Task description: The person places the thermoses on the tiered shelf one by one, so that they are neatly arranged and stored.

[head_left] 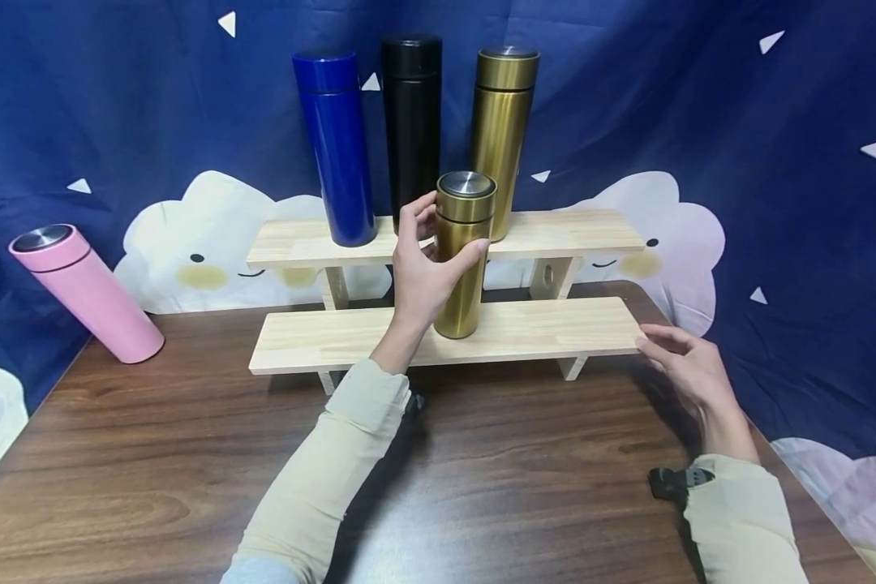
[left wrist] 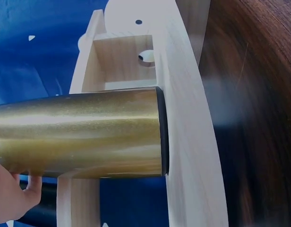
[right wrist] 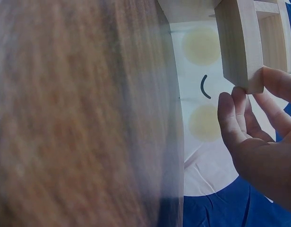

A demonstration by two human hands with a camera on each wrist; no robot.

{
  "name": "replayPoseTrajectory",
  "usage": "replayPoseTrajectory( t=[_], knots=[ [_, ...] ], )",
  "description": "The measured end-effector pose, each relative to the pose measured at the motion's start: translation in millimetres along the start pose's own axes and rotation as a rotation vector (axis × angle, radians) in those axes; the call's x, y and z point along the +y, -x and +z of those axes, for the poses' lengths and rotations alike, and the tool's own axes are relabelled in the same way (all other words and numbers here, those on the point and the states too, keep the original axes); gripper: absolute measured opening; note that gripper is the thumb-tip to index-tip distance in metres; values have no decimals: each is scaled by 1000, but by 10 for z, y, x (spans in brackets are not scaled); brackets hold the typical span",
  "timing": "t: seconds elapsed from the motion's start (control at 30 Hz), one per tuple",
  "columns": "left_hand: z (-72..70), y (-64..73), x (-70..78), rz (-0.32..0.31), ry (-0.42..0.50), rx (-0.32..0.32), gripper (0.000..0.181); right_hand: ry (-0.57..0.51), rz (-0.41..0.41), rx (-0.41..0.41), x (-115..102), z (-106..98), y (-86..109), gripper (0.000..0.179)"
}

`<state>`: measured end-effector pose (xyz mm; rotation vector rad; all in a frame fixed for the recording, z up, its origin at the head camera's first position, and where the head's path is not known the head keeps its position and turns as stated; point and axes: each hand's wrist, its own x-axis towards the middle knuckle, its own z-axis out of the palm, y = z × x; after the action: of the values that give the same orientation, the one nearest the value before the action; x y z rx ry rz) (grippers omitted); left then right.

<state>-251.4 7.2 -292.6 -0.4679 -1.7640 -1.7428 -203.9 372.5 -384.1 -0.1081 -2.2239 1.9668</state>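
Observation:
A gold thermos bottle (head_left: pixel 465 259) with a silver-topped lid stands upright on the lower board of a two-tier wooden shelf (head_left: pixel 555 324). My left hand (head_left: pixel 427 272) grips it from the left, thumb across the front and fingers around the back. In the left wrist view the base of this thermos (left wrist: pixel 112 132) meets the board, and part of the hand (left wrist: pixel 13 196) shows beneath it. At the right end of the lower board, my right hand (head_left: pixel 689 373) holds the corner between thumb and fingers. The right wrist view has those fingertips (right wrist: pixel 237 97) at the board's end.
On the upper board stand a blue thermos (head_left: pixel 339 154), a black thermos (head_left: pixel 412 122) and a taller gold thermos (head_left: pixel 507 122). A pink thermos (head_left: pixel 91 296) is at the left of the brown table (head_left: pixel 511 470). Behind hangs a dark blue curtain (head_left: pixel 613 105) with clouds.

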Motion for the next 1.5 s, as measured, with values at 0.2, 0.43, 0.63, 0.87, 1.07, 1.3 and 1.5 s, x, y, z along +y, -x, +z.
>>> replayPoseTrajectory(
  t=[0.2,0.43,0.63,0.87,1.07,1.3,1.5],
  knots=[
    [-21,5,-2,0,-5,-18,78,-14,3,0,20,14,14,18],
    [-88,42,-25,-8,-39,-60,75,-25,4,3,58,31,40,19],
    [-218,65,-60,-4,-45,-61,62,29,4,11,63,29,29,23],
    [-352,80,-62,16,-54,-80,54,50,11,17,38,23,26,21],
    [-501,79,-70,58,-87,-86,44,44,16,16,19,28,0,21],
    [-772,90,-106,-5,-154,-71,36,101,-3,16,-6,17,-6,20],
    [-1063,97,-105,-73,-187,-44,34,65,-1,9,-10,19,-4,17]
  ],
)
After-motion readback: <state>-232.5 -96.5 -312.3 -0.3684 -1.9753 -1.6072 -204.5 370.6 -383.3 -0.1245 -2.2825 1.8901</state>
